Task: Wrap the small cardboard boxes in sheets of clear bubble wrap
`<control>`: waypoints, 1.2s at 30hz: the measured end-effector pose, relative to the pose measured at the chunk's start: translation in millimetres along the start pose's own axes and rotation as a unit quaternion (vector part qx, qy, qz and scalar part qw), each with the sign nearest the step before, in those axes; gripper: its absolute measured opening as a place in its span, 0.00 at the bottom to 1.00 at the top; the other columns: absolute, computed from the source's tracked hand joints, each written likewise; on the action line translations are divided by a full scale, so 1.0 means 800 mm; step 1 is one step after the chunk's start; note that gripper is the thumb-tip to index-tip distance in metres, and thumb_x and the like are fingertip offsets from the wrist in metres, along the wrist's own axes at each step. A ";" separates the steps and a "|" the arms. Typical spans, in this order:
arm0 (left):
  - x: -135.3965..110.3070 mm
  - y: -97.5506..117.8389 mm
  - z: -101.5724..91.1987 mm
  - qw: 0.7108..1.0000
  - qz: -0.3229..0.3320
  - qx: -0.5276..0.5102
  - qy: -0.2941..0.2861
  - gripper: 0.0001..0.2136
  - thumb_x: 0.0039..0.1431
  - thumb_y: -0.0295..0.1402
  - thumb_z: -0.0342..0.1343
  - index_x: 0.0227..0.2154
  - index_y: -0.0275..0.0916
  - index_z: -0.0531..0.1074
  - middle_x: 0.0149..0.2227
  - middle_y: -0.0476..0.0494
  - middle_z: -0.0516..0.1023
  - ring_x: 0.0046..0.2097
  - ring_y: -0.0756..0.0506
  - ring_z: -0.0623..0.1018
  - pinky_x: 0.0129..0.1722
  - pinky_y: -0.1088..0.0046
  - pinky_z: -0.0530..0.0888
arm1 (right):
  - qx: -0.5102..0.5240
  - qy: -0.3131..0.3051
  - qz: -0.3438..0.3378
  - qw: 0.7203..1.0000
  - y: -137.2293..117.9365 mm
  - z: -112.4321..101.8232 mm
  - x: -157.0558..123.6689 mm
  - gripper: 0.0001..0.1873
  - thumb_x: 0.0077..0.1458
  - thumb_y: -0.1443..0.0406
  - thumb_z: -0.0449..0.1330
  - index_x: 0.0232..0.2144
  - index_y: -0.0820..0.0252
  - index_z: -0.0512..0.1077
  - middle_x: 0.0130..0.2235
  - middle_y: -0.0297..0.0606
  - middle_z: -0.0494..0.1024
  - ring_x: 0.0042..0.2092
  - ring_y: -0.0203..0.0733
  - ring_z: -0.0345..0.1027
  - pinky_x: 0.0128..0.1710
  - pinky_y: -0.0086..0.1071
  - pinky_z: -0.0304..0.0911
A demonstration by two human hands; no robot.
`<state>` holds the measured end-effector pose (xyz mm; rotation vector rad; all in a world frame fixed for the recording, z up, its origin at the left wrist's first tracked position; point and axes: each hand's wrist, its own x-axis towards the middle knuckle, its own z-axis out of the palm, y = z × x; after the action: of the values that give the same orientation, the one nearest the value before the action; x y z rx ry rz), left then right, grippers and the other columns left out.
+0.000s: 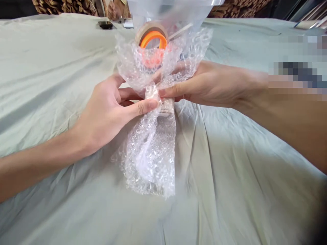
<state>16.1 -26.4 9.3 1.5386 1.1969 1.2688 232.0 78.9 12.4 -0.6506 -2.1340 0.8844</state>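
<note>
Midway down the view, a sheet of clear bubble wrap (153, 163) is gathered around a small, pale, flat-edged block (167, 108), its lower end trailing over the cloth toward the camera and its upper end flaring out beyond the hands. At left, the person's left hand (104, 109) pinches the gathered wrap, thumb pressed flat on the near side at the block's left, the fingers bent behind the plastic, their tips hidden. Opposite, the right hand (211, 83) grips the bundle from the other side, thumb laid across the wrap just above the block; its fingers reach behind the film, and how closely they press together cannot be told. Just beyond the wrap stands a tan roll of tape with an orange core (153, 34), its lower part showing blurred through the bubbles. Behind rises a clear plastic bin (176, 10); whether the roll sits inside it is unclear. Beneath everything spreads a wrinkled, pale green cloth (245, 197), with a dark phone-like device (105, 25) near its far edge, and stacked wood pieces (61, 6) farther back.
</note>
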 end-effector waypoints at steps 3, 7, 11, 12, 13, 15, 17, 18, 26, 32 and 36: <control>-0.004 0.004 0.004 0.997 0.049 0.051 0.002 0.13 0.69 0.41 0.72 0.52 0.44 0.84 0.46 0.44 0.91 0.48 0.38 0.90 0.49 0.63 0.88 | -0.026 0.013 -0.006 1.000 -0.014 0.009 -0.002 0.21 0.61 0.47 0.78 0.51 0.43 0.81 0.46 0.36 0.88 0.57 0.59 0.81 0.55 0.52 0.81; -0.004 0.002 0.006 0.972 0.126 0.197 -0.028 0.13 0.78 0.38 0.58 0.57 0.48 0.83 0.53 0.48 0.90 0.57 0.38 0.88 0.62 0.61 0.82 | -0.063 0.012 -0.026 0.998 -0.028 0.010 0.000 0.14 0.64 0.48 0.75 0.39 0.45 0.79 0.42 0.35 0.86 0.50 0.54 0.81 0.52 0.49 0.82; -0.005 0.003 0.005 0.949 0.160 0.269 -0.031 0.20 0.80 0.39 0.54 0.68 0.44 0.77 0.74 0.43 0.75 0.76 0.38 0.73 0.79 0.60 0.67 | -0.152 0.041 -0.079 0.984 -0.034 0.006 -0.009 0.15 0.72 0.54 0.68 0.32 0.49 0.74 0.44 0.39 0.83 0.50 0.51 0.77 0.57 0.45 0.79; -0.007 0.003 0.006 0.944 0.176 0.279 -0.026 0.20 0.80 0.38 0.55 0.69 0.42 0.77 0.75 0.41 0.73 0.77 0.39 0.72 0.78 0.61 0.67 | -0.178 0.054 -0.095 0.978 -0.036 0.007 -0.013 0.13 0.73 0.58 0.65 0.33 0.49 0.73 0.46 0.40 0.82 0.52 0.51 0.76 0.59 0.45 0.77; -0.009 0.004 0.007 0.938 0.196 0.286 -0.014 0.20 0.79 0.37 0.57 0.68 0.42 0.77 0.74 0.38 0.74 0.76 0.39 0.73 0.76 0.62 0.69 | -0.198 0.064 -0.107 0.972 -0.039 0.008 -0.017 0.10 0.72 0.62 0.63 0.34 0.49 0.72 0.48 0.41 0.81 0.54 0.51 0.75 0.60 0.45 0.76; -0.014 0.005 0.010 0.926 0.244 0.286 0.020 0.18 0.76 0.33 0.63 0.65 0.44 0.80 0.65 0.38 0.81 0.68 0.39 0.80 0.70 0.62 0.75 | -0.217 0.076 -0.116 0.966 -0.046 0.011 -0.025 0.09 0.67 0.70 0.61 0.37 0.48 0.69 0.50 0.40 0.80 0.55 0.51 0.75 0.63 0.46 0.74; -0.019 0.007 0.012 0.920 0.270 0.280 0.054 0.17 0.71 0.28 0.67 0.59 0.49 0.83 0.56 0.44 0.85 0.59 0.40 0.84 0.64 0.62 0.78 | -0.224 0.082 -0.112 0.965 -0.054 0.014 -0.031 0.12 0.62 0.72 0.62 0.38 0.48 0.66 0.49 0.38 0.80 0.53 0.51 0.75 0.63 0.47 0.73; -0.021 0.008 0.013 0.917 0.274 0.281 0.065 0.16 0.70 0.27 0.69 0.56 0.50 0.84 0.54 0.47 0.86 0.57 0.41 0.85 0.62 0.62 0.79 | -0.230 0.085 -0.105 0.964 -0.057 0.015 -0.033 0.13 0.62 0.71 0.63 0.38 0.47 0.65 0.48 0.37 0.79 0.52 0.52 0.75 0.63 0.46 0.73; -0.015 0.008 -0.005 0.810 0.400 0.427 0.043 0.06 0.76 0.33 0.63 0.41 0.47 0.83 0.44 0.52 0.90 0.47 0.43 0.91 0.46 0.67 0.85 | -0.238 0.089 -0.119 0.960 -0.057 0.014 -0.035 0.09 0.70 0.67 0.65 0.37 0.46 0.71 0.46 0.37 0.83 0.51 0.52 0.79 0.58 0.46 0.77; -0.008 -0.001 -0.031 0.778 0.400 0.482 -0.049 0.21 0.77 0.22 0.47 0.63 0.43 0.77 0.60 0.43 0.85 0.62 0.40 0.87 0.57 0.66 0.88 | -0.266 0.047 -0.220 0.937 -0.020 0.002 -0.055 0.20 0.72 0.72 0.58 0.60 0.54 0.79 0.58 0.48 0.78 0.63 0.50 0.76 0.66 0.50 0.78; -0.005 -0.002 -0.048 0.792 0.361 0.474 -0.129 0.28 0.74 0.28 0.51 0.75 0.45 0.66 0.68 0.37 0.78 0.65 0.32 0.85 0.61 0.54 0.88 | -0.261 -0.010 -0.212 0.942 -0.005 -0.003 -0.073 0.37 0.68 0.77 0.51 0.75 0.55 0.67 0.67 0.49 0.72 0.72 0.52 0.70 0.74 0.56 0.71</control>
<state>-22.2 -29.4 13.6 3.0243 1.1412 0.7931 269.0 38.2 -8.2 -0.3998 -2.4142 0.0864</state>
